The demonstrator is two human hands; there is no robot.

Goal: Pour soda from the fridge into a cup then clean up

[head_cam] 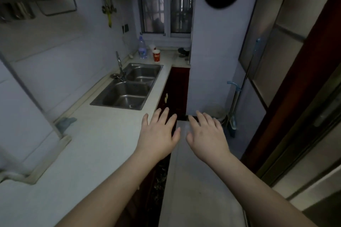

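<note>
A red and white paper cup stands upright on the white counter at its far end, under the window. Just left of it is a clear plastic bottle with a blue label. My left hand is stretched forward over the counter's front edge, fingers straight and spread, holding nothing. My right hand hovers beside it over the floor, also flat with fingers spread and empty. Both hands are far from the cup. No fridge is in view.
A steel double sink with a tap is set in the counter. Dark red cabinets run below. A mop and a white bin stand in the far corner. A sliding door lines the right side.
</note>
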